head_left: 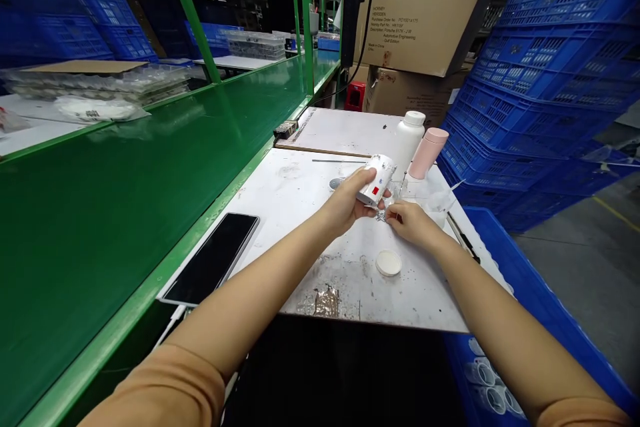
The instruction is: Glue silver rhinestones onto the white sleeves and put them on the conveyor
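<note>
My left hand (347, 200) is wrapped round a white cylindrical container (379, 177) with a small red square and blue marks on its side, held tilted above the white tabletop. Close below it, my right hand (407, 219) has its fingertips pinched together; what they hold, if anything, is too small to make out. Beside those fingertips lies a small pile of shiny bits (381, 216). Nearer to me a round white lid (389, 263) lies on the table. A small round grey-topped dish (336, 183) is partly hidden behind my left hand.
A white bottle (409, 140) and a pink bottle (429, 153) stand at the back right. A tablet (213, 259) lies at left beside the green conveyor (150, 193). Blue crates (545, 93) are stacked at right; a blue bin (540, 307) holds clear cups.
</note>
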Demonstrator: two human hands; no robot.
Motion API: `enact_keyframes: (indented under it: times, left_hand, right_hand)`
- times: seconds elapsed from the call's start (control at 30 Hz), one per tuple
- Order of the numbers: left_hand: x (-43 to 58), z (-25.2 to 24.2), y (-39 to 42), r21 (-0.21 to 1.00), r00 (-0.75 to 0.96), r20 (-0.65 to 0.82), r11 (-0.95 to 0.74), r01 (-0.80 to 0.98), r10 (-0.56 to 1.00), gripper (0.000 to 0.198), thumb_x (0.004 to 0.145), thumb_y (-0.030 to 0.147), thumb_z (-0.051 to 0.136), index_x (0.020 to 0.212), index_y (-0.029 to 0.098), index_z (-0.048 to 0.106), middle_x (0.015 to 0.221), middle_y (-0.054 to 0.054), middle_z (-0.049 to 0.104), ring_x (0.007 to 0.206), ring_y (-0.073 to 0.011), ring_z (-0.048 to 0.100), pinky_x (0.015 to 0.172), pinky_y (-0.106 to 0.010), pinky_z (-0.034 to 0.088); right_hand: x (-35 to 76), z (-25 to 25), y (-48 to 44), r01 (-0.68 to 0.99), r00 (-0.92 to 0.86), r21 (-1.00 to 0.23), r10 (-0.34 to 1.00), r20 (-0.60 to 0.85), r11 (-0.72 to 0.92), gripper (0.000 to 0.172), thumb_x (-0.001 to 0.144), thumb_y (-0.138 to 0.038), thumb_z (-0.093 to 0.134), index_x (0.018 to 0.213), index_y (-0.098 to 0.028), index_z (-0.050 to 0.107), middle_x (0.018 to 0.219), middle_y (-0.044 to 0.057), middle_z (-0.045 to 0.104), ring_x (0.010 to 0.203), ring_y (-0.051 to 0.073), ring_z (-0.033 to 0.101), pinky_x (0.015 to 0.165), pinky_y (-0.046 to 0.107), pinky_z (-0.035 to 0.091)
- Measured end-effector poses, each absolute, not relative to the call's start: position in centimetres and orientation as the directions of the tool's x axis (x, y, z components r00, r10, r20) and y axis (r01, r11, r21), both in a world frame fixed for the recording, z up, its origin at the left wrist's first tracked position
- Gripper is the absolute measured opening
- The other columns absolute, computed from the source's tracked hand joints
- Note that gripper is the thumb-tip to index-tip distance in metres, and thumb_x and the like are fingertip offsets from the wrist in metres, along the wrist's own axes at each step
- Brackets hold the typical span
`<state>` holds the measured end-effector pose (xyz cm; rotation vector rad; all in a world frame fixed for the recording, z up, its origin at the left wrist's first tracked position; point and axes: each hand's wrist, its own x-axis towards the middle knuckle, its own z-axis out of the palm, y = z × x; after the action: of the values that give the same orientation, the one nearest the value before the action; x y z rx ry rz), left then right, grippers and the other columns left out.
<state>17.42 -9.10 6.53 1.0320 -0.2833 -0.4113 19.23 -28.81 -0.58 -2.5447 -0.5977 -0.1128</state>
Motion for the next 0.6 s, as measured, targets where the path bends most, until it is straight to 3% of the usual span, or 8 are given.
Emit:
enact_keyframes:
  times: [0.23,0.4,0.6]
  left_hand:
    - [17.8,4.2,-9.2,0.851,0.918,-0.051,0.465,0.246,-0.393,0.043,0.075,0.05,0.06,0.097,0.014,0.055,0.07,-0.004,0.063,0.048,-0.0101,0.052,0.044,-0.02,0.034]
    - [17.3,3.7,-9.1,0.808,0.932,-0.102,0.518,0.281,-0.347,0.043,0.077,0.05,0.057,0.099,0.014,0.055,0.071,-0.004,0.063,0.048,-0.0096,0.051,0.044,-0.02,0.034]
    - [16.9,3.2,-9.8,0.817,0.912,-0.082,0.497,0.293,-0.403,0.039,0.079,0.048,0.055,0.1,0.014,0.056,0.072,-0.004,0.063,0.048,-0.0106,0.053,0.044,-0.021,0.036]
  right_hand:
    - [17.2,1.0,-29.3,0.45,0.88,-0.547,0.455,0.137,-0.705,0.01,0.071,-0.008,0.054,0.071,-0.016,0.059,0.073,0.001,0.057,0.065,0.013,0.052,0.062,0.026,0.041]
    - [14.9,3.3,-28.9,0.499,0.792,-0.646,0.607,0.068,-0.577,0.008,0.073,-0.011,0.056,0.072,-0.017,0.06,0.082,0.003,0.061,0.075,0.015,0.056,0.069,0.027,0.045]
    - [13.5,3.9,-28.7,0.525,0.699,-0.625,0.711,-0.07,-0.578,0.009,0.074,-0.01,0.056,0.071,-0.017,0.062,0.09,0.004,0.059,0.079,0.015,0.056,0.072,0.028,0.046]
